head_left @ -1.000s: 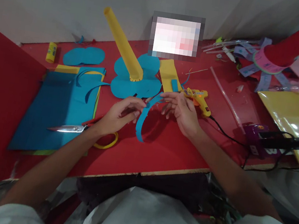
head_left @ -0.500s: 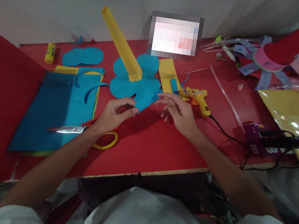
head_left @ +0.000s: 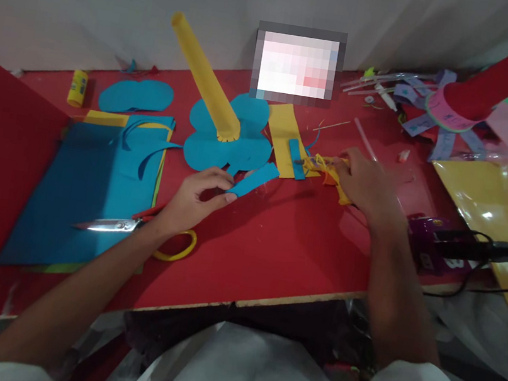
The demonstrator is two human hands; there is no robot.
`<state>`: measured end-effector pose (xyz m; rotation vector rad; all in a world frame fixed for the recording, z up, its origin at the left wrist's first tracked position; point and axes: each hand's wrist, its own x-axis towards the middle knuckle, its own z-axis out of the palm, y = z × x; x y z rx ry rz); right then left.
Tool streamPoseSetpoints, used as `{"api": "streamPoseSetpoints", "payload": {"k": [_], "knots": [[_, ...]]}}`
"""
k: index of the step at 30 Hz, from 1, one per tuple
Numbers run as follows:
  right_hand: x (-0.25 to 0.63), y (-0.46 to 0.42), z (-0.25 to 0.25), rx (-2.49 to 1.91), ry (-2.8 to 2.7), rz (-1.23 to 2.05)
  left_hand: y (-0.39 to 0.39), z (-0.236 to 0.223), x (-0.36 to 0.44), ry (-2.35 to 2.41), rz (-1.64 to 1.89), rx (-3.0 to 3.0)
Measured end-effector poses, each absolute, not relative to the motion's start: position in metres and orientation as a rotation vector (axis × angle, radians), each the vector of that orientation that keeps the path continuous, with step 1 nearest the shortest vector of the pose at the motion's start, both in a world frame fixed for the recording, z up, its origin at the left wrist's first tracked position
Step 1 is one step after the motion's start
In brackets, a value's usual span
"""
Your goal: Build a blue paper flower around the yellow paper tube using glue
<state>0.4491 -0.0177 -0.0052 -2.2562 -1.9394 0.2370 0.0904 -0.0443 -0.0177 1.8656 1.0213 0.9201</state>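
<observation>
My left hand (head_left: 200, 198) pinches a short blue paper strip (head_left: 255, 180) by its near end; the far end points to the right above the table. My right hand (head_left: 367, 185) is closed over the yellow hot glue gun (head_left: 332, 171), hiding much of its body and handle. Behind the strip lies a blue paper flower (head_left: 229, 150) with rounded petals. A yellow paper tube (head_left: 206, 78) leans up from its middle, its cut base tabs on the flower. Under the gun's nozzle are a small blue paper piece (head_left: 297, 159) and a yellow paper sheet (head_left: 284, 134).
Scissors (head_left: 117, 225) with a yellow handle loop lie on blue paper sheets (head_left: 68, 188) at left. A glue stick (head_left: 78, 88) and a blue cutout (head_left: 137, 96) are behind. A purple box (head_left: 432, 242), black cables and a yellow packet (head_left: 481, 205) lie right. A blurred screen (head_left: 298, 65) stands behind.
My right hand has moved right, from beside the blue strip onto the glue gun, and closed on it. The left hand keeps its pinch on the strip, which now shows more fully.
</observation>
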Motion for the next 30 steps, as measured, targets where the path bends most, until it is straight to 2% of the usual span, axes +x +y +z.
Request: {"api": "streamPoseSetpoints", "payload": {"k": [7, 18, 22, 30], "knots": [[0.447, -0.017, -0.014, -2.153, -1.868, 0.283, -0.043, -0.015, 0.089, 1.04, 0.952, 1.953], [0.462, -0.012, -0.018, -1.86, -1.613, 0.34, -0.051, -0.004, 0.093, 0.89, 0.892, 1.741], [0.467, -0.009, -0.025, -1.713, -1.475, 0.495, -0.051, -0.004, 0.09, 0.86, 0.883, 1.73], [0.46, -0.01, -0.019, -1.354, -1.374, 0.437, -0.052, -0.001, 0.094, 0.815, 0.63, 1.874]]}}
